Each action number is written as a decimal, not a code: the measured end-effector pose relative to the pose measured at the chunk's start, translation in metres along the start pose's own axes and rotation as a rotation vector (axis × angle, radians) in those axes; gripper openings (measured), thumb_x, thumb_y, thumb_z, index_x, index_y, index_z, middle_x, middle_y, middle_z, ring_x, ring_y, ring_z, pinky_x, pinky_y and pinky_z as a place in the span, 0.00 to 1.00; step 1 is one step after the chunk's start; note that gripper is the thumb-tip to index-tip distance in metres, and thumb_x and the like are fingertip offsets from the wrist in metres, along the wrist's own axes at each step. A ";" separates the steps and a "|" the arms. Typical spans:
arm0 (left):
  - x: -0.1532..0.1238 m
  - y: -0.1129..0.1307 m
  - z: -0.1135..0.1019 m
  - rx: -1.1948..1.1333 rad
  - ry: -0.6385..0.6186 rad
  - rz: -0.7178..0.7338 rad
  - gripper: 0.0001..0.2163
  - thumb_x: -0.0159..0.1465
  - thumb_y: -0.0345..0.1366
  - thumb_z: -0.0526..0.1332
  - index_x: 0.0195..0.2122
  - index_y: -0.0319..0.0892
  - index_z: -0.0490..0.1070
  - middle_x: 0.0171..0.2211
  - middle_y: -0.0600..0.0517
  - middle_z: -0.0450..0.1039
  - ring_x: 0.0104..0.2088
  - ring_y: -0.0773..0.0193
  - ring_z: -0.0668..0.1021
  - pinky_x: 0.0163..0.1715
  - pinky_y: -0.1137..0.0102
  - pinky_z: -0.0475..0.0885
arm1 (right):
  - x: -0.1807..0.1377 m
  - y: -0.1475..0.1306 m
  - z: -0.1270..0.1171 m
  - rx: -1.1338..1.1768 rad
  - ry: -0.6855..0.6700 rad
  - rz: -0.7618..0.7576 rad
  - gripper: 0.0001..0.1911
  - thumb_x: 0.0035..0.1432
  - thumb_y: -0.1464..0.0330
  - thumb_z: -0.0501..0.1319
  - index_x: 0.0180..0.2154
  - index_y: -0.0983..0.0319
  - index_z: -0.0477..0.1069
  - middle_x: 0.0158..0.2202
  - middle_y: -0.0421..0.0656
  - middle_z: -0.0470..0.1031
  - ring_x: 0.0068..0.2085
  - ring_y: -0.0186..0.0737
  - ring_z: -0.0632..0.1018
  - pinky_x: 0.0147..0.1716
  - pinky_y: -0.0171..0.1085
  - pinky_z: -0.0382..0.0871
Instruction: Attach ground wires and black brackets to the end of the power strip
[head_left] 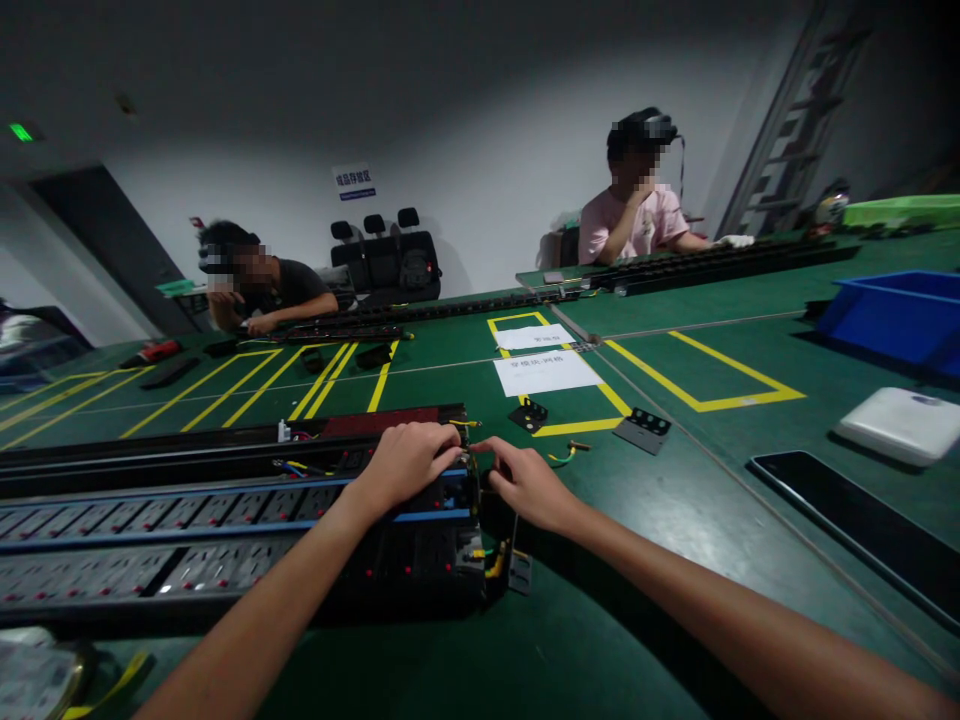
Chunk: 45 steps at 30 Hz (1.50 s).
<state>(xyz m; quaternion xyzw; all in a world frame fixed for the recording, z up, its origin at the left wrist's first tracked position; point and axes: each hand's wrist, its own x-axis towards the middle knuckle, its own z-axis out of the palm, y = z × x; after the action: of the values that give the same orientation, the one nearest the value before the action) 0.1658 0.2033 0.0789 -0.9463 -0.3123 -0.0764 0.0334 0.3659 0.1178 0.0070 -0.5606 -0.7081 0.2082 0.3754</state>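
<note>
Several long black power strips [217, 515] lie side by side, with rows of sockets, red dots and blue edging. My left hand [412, 460] rests over the right end of one strip, fingers bent and thumb closed against that end. From the right, my right hand [532, 485] reaches to the same end. Its index finger stretches out to touch there, while the other fingers are curled, and no held thing shows. What lies under the fingertips is too small to make out. A yellow-green wire [496, 562] sticks out of the nearest strip's end, beside a dark bracket [520, 574].
Black end plates [643, 429], a short wire [564, 456] and paper sheets [546, 373] lie beyond my hands. At right are a phone [862, 525], a white box [900, 426] and a blue bin [892, 320]. Two people [634, 215] sit across the green table.
</note>
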 end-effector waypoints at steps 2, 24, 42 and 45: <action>0.000 -0.001 0.000 -0.007 -0.005 0.009 0.08 0.73 0.41 0.62 0.46 0.47 0.79 0.42 0.51 0.83 0.43 0.52 0.84 0.38 0.65 0.72 | 0.000 0.000 0.000 0.004 0.000 -0.001 0.24 0.59 0.76 0.55 0.55 0.62 0.75 0.26 0.39 0.73 0.28 0.40 0.73 0.30 0.36 0.57; -0.003 -0.003 0.001 -0.064 -0.044 0.135 0.11 0.76 0.35 0.55 0.54 0.45 0.74 0.43 0.47 0.83 0.43 0.52 0.85 0.41 0.64 0.74 | -0.001 -0.003 -0.002 -0.032 -0.026 -0.031 0.25 0.58 0.78 0.56 0.55 0.60 0.75 0.26 0.38 0.74 0.28 0.40 0.73 0.30 0.36 0.58; -0.004 -0.004 0.000 -0.196 -0.029 0.118 0.10 0.72 0.29 0.58 0.50 0.46 0.75 0.46 0.51 0.83 0.46 0.55 0.84 0.44 0.65 0.74 | -0.003 -0.003 0.000 -0.001 0.002 -0.008 0.25 0.59 0.77 0.55 0.57 0.63 0.72 0.27 0.38 0.74 0.28 0.40 0.72 0.29 0.36 0.57; -0.005 -0.004 -0.001 -0.196 -0.035 0.121 0.10 0.71 0.29 0.58 0.50 0.46 0.75 0.44 0.51 0.83 0.43 0.56 0.84 0.42 0.66 0.73 | -0.002 -0.002 -0.001 -0.008 -0.006 -0.027 0.25 0.58 0.77 0.55 0.55 0.61 0.75 0.27 0.38 0.74 0.28 0.40 0.72 0.30 0.36 0.57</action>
<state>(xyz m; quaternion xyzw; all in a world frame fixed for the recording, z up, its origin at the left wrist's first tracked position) 0.1600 0.2035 0.0789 -0.9634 -0.2460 -0.0879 -0.0602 0.3657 0.1153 0.0085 -0.5517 -0.7177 0.2020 0.3738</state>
